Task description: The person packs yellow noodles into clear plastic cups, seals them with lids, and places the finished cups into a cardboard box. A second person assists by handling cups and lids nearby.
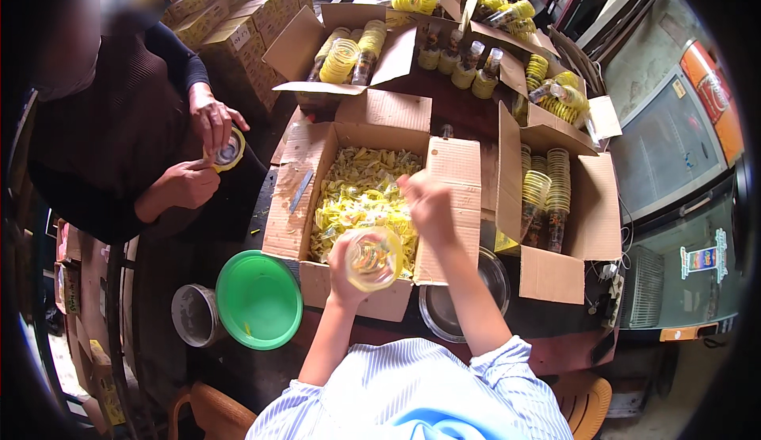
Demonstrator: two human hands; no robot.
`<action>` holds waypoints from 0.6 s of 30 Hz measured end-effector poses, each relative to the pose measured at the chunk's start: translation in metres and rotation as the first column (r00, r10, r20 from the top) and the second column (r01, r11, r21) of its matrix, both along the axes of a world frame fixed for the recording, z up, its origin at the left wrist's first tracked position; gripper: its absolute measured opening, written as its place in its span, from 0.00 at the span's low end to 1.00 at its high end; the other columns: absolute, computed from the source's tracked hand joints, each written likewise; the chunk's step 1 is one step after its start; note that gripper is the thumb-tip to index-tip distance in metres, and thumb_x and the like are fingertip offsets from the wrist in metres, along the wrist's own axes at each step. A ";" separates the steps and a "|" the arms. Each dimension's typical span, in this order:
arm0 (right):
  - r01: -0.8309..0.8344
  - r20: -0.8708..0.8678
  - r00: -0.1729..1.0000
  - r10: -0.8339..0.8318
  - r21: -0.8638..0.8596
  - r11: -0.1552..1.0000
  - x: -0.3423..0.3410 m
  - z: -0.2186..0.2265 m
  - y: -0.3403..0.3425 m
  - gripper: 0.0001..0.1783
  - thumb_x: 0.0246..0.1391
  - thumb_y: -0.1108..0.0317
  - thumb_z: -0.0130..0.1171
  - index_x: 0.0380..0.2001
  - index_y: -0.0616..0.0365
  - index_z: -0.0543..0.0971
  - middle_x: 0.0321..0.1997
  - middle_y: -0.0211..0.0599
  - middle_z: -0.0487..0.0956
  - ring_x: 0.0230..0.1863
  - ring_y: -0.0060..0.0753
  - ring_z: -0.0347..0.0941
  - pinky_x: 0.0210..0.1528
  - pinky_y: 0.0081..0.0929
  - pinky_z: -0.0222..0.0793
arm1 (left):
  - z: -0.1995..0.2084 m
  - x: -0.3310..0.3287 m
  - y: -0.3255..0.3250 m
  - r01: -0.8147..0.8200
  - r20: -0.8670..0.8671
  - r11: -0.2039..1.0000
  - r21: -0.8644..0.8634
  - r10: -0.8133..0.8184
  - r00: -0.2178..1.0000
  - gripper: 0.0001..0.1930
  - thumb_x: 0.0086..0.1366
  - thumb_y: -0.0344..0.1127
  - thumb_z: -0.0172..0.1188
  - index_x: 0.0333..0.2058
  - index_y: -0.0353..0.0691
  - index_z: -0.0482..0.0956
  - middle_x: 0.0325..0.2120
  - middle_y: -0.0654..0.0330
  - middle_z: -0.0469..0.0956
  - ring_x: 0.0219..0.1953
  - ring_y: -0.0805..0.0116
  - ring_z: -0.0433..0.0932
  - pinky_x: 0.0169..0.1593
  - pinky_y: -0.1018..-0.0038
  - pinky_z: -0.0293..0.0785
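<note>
The left hand (342, 272) had its grip curled round a clear jar (372, 258) above the near side of an open carton (453, 166) of yellow packets (357, 190). The right hand (430, 206) was bent over the carton's right side, fingers curled, its hold impossible to tell. A green basin (258, 301) stood near left; the right forearm partly hid a round tray (497, 281).

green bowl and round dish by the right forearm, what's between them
In the head view, the open carton's near flap, with the person's left forearm in front of it.
</note>
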State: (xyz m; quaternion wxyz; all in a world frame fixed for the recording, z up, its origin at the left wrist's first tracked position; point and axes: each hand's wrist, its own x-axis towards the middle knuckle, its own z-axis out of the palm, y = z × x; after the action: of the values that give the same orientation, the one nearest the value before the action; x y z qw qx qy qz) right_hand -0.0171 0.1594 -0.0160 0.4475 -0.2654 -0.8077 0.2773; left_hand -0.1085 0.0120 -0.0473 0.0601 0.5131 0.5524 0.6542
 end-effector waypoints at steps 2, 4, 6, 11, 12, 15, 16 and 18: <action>0.201 0.161 0.973 -0.164 -0.254 0.946 0.014 0.003 0.027 0.06 0.52 0.73 0.54 0.28 0.60 0.79 0.24 0.41 0.77 0.22 0.41 0.74 0.25 0.31 0.69 | 0.004 -0.003 -0.012 -0.039 -0.056 0.998 -0.045 0.037 0.998 0.26 0.39 0.37 0.72 0.37 0.38 0.71 0.31 0.59 0.77 0.33 0.65 0.77 0.39 0.72 0.73; 0.132 0.046 0.991 -0.124 -0.232 0.964 0.015 0.002 0.026 0.05 0.52 0.73 0.54 0.28 0.61 0.79 0.23 0.40 0.78 0.23 0.40 0.75 0.27 0.29 0.70 | 0.002 -0.004 -0.018 -0.013 0.010 0.997 -0.081 0.014 1.000 0.26 0.39 0.36 0.72 0.37 0.38 0.70 0.31 0.59 0.77 0.34 0.67 0.77 0.40 0.73 0.73; 0.016 0.018 1.000 -0.012 -0.281 0.960 0.013 0.005 0.019 0.05 0.51 0.73 0.56 0.28 0.61 0.79 0.23 0.40 0.79 0.24 0.39 0.75 0.28 0.29 0.71 | 0.007 -0.008 -0.016 0.005 0.022 0.992 -0.124 -0.002 1.000 0.26 0.38 0.33 0.71 0.37 0.38 0.70 0.31 0.59 0.77 0.34 0.69 0.77 0.40 0.74 0.73; -0.219 0.226 0.929 0.293 -0.303 0.927 0.008 0.025 -0.004 0.12 0.46 0.65 0.64 0.32 0.60 0.80 0.29 0.40 0.80 0.34 0.36 0.76 0.38 0.30 0.71 | 0.020 -0.012 -0.010 0.113 0.033 0.970 -0.215 -0.108 0.994 0.24 0.38 0.29 0.70 0.36 0.38 0.71 0.31 0.60 0.77 0.33 0.71 0.77 0.39 0.76 0.74; -0.255 0.246 0.916 0.318 -0.256 0.933 0.008 0.025 -0.006 0.13 0.45 0.63 0.64 0.33 0.60 0.80 0.29 0.39 0.80 0.36 0.34 0.76 0.40 0.30 0.71 | 0.023 -0.012 -0.010 0.135 0.029 0.962 -0.239 -0.132 0.991 0.24 0.38 0.28 0.70 0.36 0.38 0.71 0.31 0.61 0.77 0.33 0.71 0.78 0.38 0.76 0.74; -0.323 0.248 0.917 0.312 0.005 0.946 0.009 0.030 -0.011 0.17 0.42 0.60 0.66 0.37 0.54 0.80 0.39 0.37 0.79 0.47 0.38 0.73 0.50 0.35 0.64 | 0.031 -0.010 -0.009 0.174 0.054 0.950 -0.260 -0.166 0.985 0.23 0.38 0.28 0.70 0.37 0.38 0.72 0.30 0.60 0.76 0.32 0.70 0.78 0.36 0.75 0.75; -0.358 0.211 0.916 0.342 0.041 0.933 0.009 0.040 -0.016 0.17 0.41 0.60 0.66 0.37 0.52 0.80 0.40 0.37 0.79 0.47 0.38 0.72 0.51 0.35 0.63 | 0.031 -0.010 -0.009 0.176 0.048 0.947 -0.270 -0.169 0.984 0.24 0.38 0.28 0.69 0.37 0.38 0.72 0.30 0.60 0.76 0.32 0.70 0.78 0.36 0.75 0.75; -0.415 0.216 0.898 0.384 0.125 0.901 0.011 0.057 -0.032 0.14 0.40 0.61 0.67 0.34 0.47 0.81 0.35 0.30 0.78 0.40 0.34 0.73 0.46 0.31 0.64 | 0.027 -0.012 -0.008 0.207 0.066 0.933 -0.293 -0.197 0.978 0.24 0.38 0.30 0.70 0.37 0.38 0.72 0.31 0.59 0.76 0.33 0.68 0.78 0.37 0.74 0.75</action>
State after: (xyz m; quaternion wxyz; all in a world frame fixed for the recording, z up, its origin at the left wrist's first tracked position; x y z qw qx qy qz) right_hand -0.0066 0.1270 0.0410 0.3242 -0.0795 -0.9036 0.2685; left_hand -0.1205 0.0038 -0.0200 0.2134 0.5404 0.5879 0.5628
